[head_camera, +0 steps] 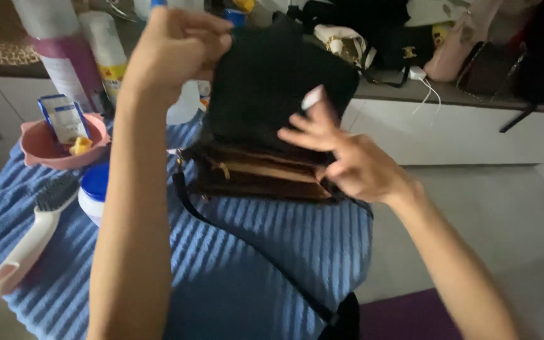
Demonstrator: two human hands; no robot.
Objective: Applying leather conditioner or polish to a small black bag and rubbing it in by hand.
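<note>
Head view showed a dark handbag [266, 126] standing on a blue ribbed towel [247, 264], toward its far edge. The left hand [174, 47] pinched the raised flap's top corner, fingers closed on it. The right hand [347, 157] rested at the bag's open mouth, fingers spread and partly inside its tan compartments. The bag looked soft and light, its flap limp; the firmer body seemed the surer hold. A thin strap [253, 252] trailed toward the near edge. A white brush [33, 236] and pink bowl [39, 148] lay at the left edge.

Blue ribbed cloth [247, 264] bears brush [33, 233], pink bowl [39, 148], bag [259, 170]
</note>
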